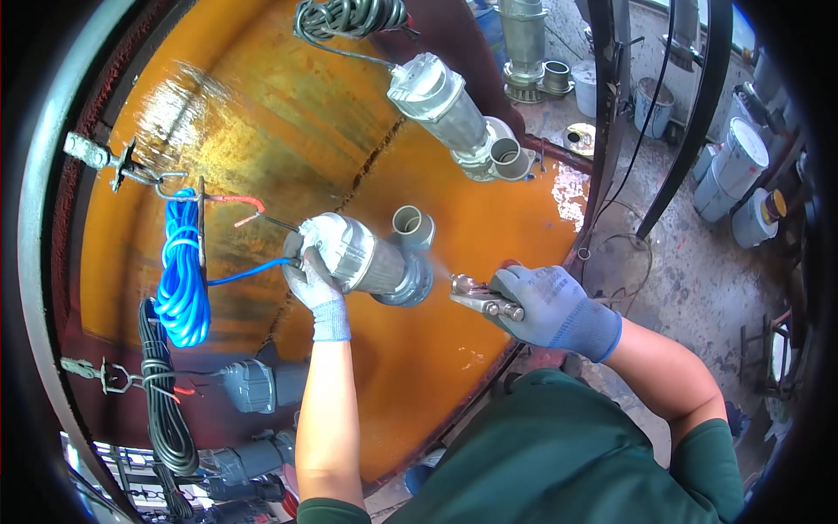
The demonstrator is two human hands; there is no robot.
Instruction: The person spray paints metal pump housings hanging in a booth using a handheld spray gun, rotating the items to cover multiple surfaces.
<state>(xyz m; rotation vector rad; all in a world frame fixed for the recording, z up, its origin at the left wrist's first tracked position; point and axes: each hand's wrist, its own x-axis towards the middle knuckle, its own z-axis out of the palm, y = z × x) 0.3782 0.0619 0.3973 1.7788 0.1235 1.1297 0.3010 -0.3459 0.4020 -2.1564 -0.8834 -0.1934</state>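
A silver metal submersible pump (371,261) hangs in the middle, its base part coated grey-blue, with a round outlet (413,229) on its far side. My gloved left hand (312,281) grips its cable end, beside a blue cable. To the right, my gloved right hand (543,301) is wrapped round a metal spray gun (483,295). The gun's nozzle points left at the pump's base, a short gap away, and a faint mist shows between them. Part of the gun's grip is hidden by my fingers.
A coiled blue cable (184,279) hangs from a hook at left, above a coiled black cable (166,393). Another silver pump (445,105) hangs farther off. Grey pumps (251,386) hang at lower left. Behind is an orange-stained panel (489,210); paint buckets (731,166) stand at right.
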